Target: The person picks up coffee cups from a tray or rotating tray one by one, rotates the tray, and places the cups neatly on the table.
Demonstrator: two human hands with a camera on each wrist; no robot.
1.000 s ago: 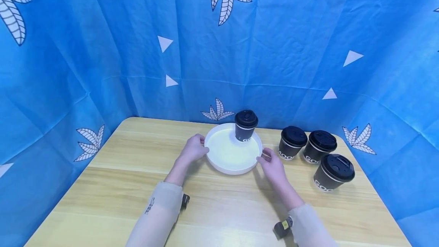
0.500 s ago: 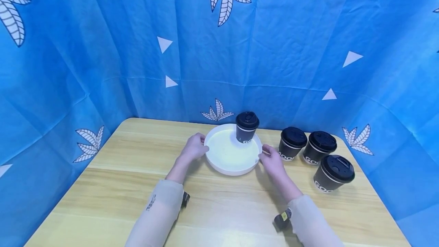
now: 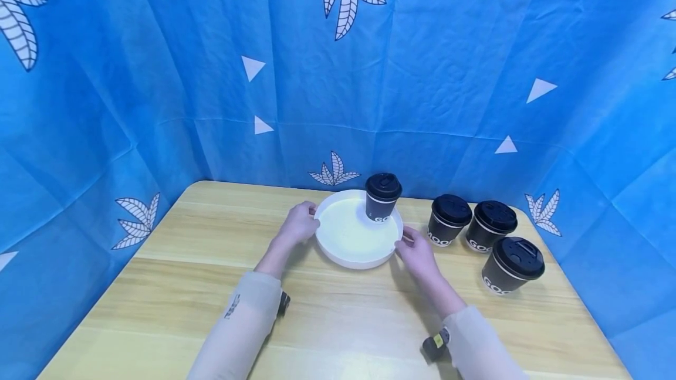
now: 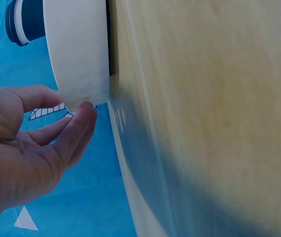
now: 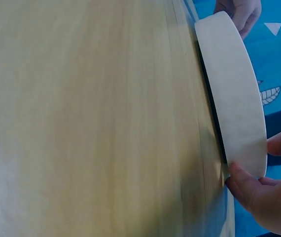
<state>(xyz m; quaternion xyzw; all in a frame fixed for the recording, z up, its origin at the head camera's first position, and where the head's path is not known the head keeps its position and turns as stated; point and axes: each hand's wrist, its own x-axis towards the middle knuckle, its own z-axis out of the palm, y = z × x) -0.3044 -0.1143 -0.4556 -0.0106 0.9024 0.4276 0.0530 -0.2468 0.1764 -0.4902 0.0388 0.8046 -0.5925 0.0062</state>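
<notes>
A round white tray [image 3: 355, 264] with a low wall is at the far middle of the table, held level between both hands. On it, towards the back right, a dark paper cup [image 3: 380, 207] with a black lid stands upright. My left hand [image 3: 299, 223] pinches the left edge, thumb at the rim and fingertips against the outer wall [image 4: 79, 54]. At the opposite side my right hand [image 3: 417, 254] grips the edge between thumb and fingers. In the right wrist view, a dark line of shadow runs along the underside of the tray [image 5: 234, 94].
Three more lidded dark cups stand on the right: one small cup [image 3: 449, 221], another beside it [image 3: 491, 227] and a wider cup [image 3: 512, 265] nearer. Behind the wooden table [image 3: 338, 321] hangs a blue patterned cloth [image 3: 449, 46], which also closes off both sides.
The cup on the tray has shifted slightly right and nearer, while the tray's outline stays almost in place. The right hand's grip moved slightly along the edge and back. The other cups stay put.
</notes>
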